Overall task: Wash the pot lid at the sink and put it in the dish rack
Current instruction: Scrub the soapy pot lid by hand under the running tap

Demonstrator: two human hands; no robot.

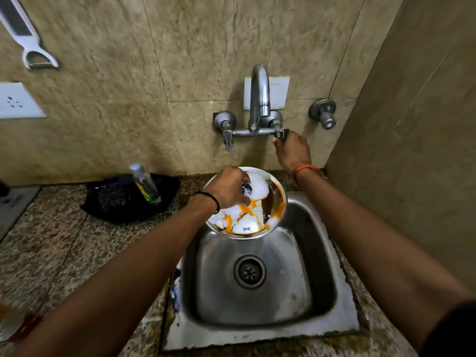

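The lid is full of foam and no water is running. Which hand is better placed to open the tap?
The right hand. Its fingers already touch the right tap handle, while the left hand holds the soapy pot lid over the sink and cannot let go.

My left hand (230, 188) is fisted, knuckles up, forearm reaching in from lower left, black band on the wrist. My right hand (292, 150) is stretched further forward and higher, fingers (278, 142) curled closed, orange thread on the wrist. Both forearms bare, angled inward.
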